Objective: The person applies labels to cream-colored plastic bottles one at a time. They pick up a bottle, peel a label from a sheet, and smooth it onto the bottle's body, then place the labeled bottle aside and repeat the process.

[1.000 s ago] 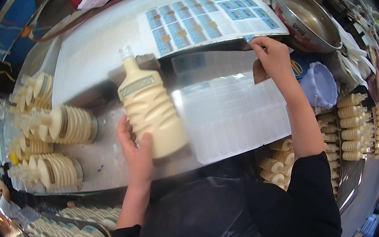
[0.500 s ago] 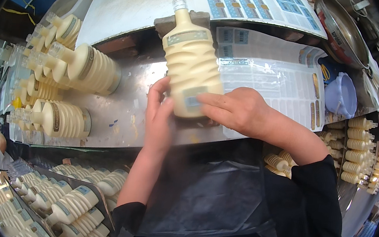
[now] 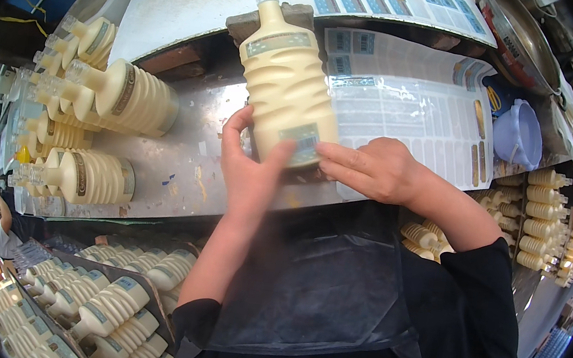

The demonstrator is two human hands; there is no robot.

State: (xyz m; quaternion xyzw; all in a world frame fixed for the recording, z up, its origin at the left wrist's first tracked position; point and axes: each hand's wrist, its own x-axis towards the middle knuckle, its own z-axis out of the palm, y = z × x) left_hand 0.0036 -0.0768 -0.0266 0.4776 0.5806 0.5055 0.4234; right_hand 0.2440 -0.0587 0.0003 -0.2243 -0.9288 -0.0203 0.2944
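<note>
A cream bottle (image 3: 286,93) with a wavy, ridged body lies on its back, its clear threaded neck pointing away from me and propped on a grey block (image 3: 244,25). One patterned label sits at its shoulder; another label (image 3: 298,142) is near its base. My left hand (image 3: 251,175) grips the lower left side, fingers along the edge and its slightly blurred thumb on the lower label. At the lower right corner, my right hand (image 3: 377,169) touches the bottle with stretched fingertips beside that label. Its thumb is hidden.
More cream bottles (image 3: 132,99) lie on the metal table (image 3: 189,160) to the left. Label sheets (image 3: 402,114) spread at right, near a lilac bucket (image 3: 518,136) and a metal basin (image 3: 526,37). Crated bottles (image 3: 110,307) fill the lower left; a person (image 3: 1,230) is beyond.
My left thumb has moved up onto the lower label. My right fingers have slid from the label's middle to the bottle's right edge. The view has shifted slightly.
</note>
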